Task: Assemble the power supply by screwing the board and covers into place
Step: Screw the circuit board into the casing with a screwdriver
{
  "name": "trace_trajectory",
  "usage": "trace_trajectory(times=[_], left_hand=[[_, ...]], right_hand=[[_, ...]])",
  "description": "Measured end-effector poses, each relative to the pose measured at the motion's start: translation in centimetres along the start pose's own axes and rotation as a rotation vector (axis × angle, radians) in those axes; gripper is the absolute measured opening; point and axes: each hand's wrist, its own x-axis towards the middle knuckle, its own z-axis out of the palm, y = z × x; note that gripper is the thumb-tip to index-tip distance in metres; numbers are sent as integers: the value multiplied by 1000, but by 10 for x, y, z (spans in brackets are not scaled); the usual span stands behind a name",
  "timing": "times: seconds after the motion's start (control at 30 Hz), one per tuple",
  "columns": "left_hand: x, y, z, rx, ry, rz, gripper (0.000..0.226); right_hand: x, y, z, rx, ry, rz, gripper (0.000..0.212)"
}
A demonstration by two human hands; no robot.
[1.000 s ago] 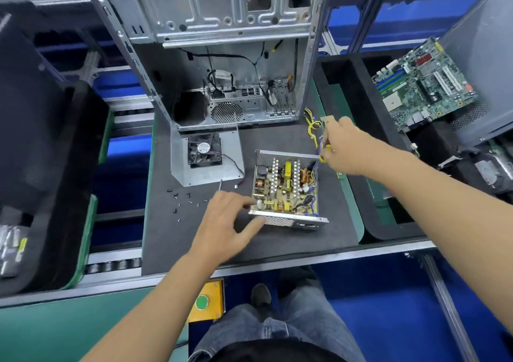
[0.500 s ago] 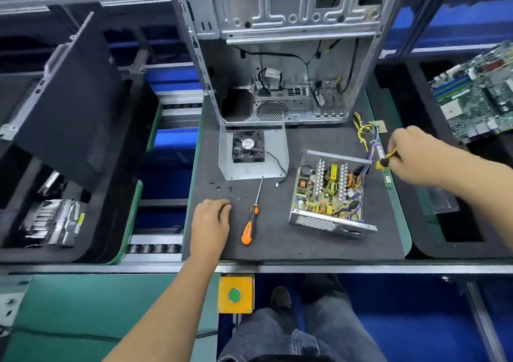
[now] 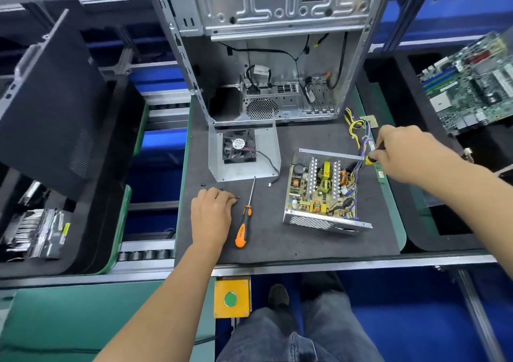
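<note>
Your right hand (image 3: 413, 153) grips a small screwdriver (image 3: 370, 159) at the open power supply (image 3: 324, 192); your left hand (image 3: 212, 211), fingers curled, gathers loose screws (image 3: 238, 196). Board fastening seems underway: next, seat a screw.

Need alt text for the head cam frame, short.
A person's right hand grips a small yellow-handled screwdriver at the far corner of an open power supply on a dark mat, while the left hand rests over loose black screws. An orange-handled screwdriver lies between them; a fan cover and empty PC case sit behind.
</note>
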Motion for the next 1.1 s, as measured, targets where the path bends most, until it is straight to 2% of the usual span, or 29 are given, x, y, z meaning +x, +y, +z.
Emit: trace_trajectory(times=[0.1,0.17,0.3,0.4,0.53,0.67,0.77,0.87,0.93,1.0,1.1], left_hand=[[1,-2,0,-2,-20,7,13],[1,-3,0,-8,-5,27,10],[1,-3,0,-48,37,109,9],[4,-2,2,-49,49,155,10],[8,-8,6,-23,70,201,7],[7,-7,5,-35,75,183,7],[7,-1,1,-103,30,89,4],[5,5,-4,-340,9,-52,9],[1,13,-9,-523,18,-167,13],[-2,25,-11,-628,13,-221,17],[-6,46,-13,-751,-36,-236,19]], right_hand=[[-1,0,-3,-82,35,84,44],[-2,2,-5,-60,-8,98,48],[-5,1,-2,246,-67,-97,17],[-6,1,-1,198,5,-112,12],[-5,11,1,-6,7,23,37],[-18,27,13,11,-74,131,47],[-27,45,24,120,-132,179,41],[-44,66,33,262,-36,243,40],[-63,75,41,453,19,365,52],[-83,72,57,681,-6,455,57],[-94,48,89,1107,-124,402,49]])
